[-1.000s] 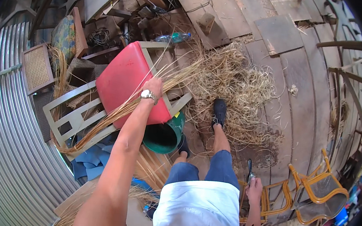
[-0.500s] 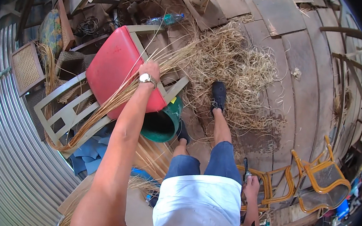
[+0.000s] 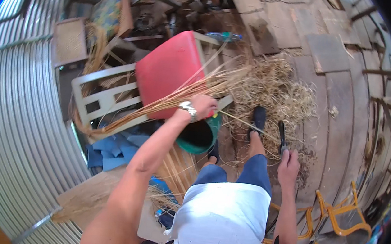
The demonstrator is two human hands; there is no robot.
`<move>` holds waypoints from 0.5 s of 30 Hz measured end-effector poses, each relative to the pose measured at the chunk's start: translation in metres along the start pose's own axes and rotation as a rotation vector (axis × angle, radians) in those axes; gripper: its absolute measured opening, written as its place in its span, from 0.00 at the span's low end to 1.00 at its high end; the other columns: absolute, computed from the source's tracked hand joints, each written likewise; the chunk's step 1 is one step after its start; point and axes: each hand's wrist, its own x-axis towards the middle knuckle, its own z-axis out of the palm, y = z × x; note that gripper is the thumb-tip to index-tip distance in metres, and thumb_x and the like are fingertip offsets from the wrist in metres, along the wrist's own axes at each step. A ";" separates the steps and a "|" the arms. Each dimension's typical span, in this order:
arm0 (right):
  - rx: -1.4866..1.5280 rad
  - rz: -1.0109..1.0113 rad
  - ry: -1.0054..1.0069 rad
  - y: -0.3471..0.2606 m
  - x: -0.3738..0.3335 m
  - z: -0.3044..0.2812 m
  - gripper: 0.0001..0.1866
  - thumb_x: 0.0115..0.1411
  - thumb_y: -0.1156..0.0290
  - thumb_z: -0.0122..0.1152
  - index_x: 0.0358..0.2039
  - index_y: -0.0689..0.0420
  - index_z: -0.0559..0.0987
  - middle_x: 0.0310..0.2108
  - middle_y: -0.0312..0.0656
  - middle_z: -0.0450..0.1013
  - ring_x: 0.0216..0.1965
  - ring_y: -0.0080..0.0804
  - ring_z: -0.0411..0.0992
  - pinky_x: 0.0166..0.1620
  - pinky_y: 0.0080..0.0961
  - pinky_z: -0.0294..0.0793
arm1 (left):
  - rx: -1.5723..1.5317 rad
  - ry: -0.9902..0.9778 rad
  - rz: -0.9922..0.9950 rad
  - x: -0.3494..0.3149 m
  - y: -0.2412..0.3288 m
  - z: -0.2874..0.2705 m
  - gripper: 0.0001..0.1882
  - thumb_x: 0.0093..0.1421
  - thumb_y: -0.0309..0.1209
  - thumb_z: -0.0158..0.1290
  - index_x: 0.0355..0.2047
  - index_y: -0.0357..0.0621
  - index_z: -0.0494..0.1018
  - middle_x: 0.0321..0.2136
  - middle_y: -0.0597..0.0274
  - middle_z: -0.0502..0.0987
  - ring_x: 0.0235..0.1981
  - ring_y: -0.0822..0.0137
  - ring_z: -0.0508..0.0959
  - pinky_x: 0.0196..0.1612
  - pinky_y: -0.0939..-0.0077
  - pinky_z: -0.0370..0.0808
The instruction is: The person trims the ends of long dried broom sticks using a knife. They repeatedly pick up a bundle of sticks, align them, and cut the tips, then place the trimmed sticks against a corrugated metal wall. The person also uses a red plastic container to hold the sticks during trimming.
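A long bundle of tan cane strips (image 3: 159, 106) lies across a chair with a red padded seat (image 3: 169, 74), tipped over at the left. My left hand (image 3: 204, 106), a watch on its wrist, is closed at the near side of the bundle, pinching one pale cane strip (image 3: 236, 118). That strip stretches right, over my shin area toward my right hand. My right hand (image 3: 289, 167) is closed round a small hand tool (image 3: 282, 136) with a dark, narrow upper part and some metal by the fingers; its exact kind is unclear.
A green bucket (image 3: 197, 141) stands below the chair's edge. Curly cane shavings (image 3: 280, 90) heap on the plank floor beyond my feet. Orange-framed chairs (image 3: 344, 223) are at the lower right, a corrugated metal wall (image 3: 19, 118) at the left. A plastic bottle (image 3: 224, 36) lies behind the chair.
My left hand has come off the bundle's top toward me and right, drawing out a single strip. My right hand has risen forward from my hip with the tool. The view has shifted left.
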 end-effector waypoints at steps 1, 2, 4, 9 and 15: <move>0.014 -0.147 0.017 -0.027 0.010 0.012 0.10 0.65 0.67 0.49 0.33 0.62 0.70 0.22 0.51 0.71 0.25 0.49 0.71 0.31 0.37 0.68 | 0.053 0.089 0.098 -0.010 0.002 0.008 0.06 0.58 0.32 0.51 0.34 0.50 0.76 0.31 0.57 0.77 0.37 0.54 0.77 0.38 0.59 0.74; 0.056 -0.189 -0.022 -0.049 0.018 0.028 0.10 0.65 0.67 0.49 0.34 0.62 0.70 0.23 0.52 0.72 0.25 0.50 0.71 0.31 0.38 0.68 | 0.069 0.140 0.091 -0.017 0.005 0.016 0.06 0.58 0.33 0.51 0.34 0.51 0.76 0.29 0.58 0.76 0.36 0.54 0.77 0.36 0.59 0.74; 0.095 -0.206 -0.117 -0.092 0.025 0.060 0.11 0.66 0.66 0.48 0.34 0.62 0.70 0.23 0.53 0.72 0.25 0.54 0.71 0.31 0.40 0.68 | 0.000 0.192 0.051 -0.031 0.014 0.022 0.07 0.58 0.34 0.51 0.33 0.50 0.76 0.29 0.57 0.75 0.36 0.54 0.76 0.37 0.59 0.73; 0.052 -0.258 -0.315 -0.124 0.022 0.151 0.14 0.67 0.62 0.45 0.33 0.62 0.65 0.23 0.57 0.71 0.27 0.57 0.72 0.31 0.44 0.68 | -0.146 0.459 0.032 -0.072 0.021 0.036 0.06 0.58 0.31 0.51 0.32 0.47 0.76 0.28 0.57 0.73 0.35 0.54 0.75 0.38 0.59 0.72; 0.054 -0.167 -0.330 -0.115 -0.001 0.176 0.14 0.67 0.62 0.45 0.33 0.61 0.66 0.22 0.55 0.72 0.24 0.49 0.74 0.30 0.42 0.69 | -0.236 1.307 -0.420 -0.150 0.004 0.036 0.20 0.54 0.40 0.61 0.40 0.41 0.71 0.31 0.57 0.73 0.32 0.61 0.76 0.39 0.67 0.72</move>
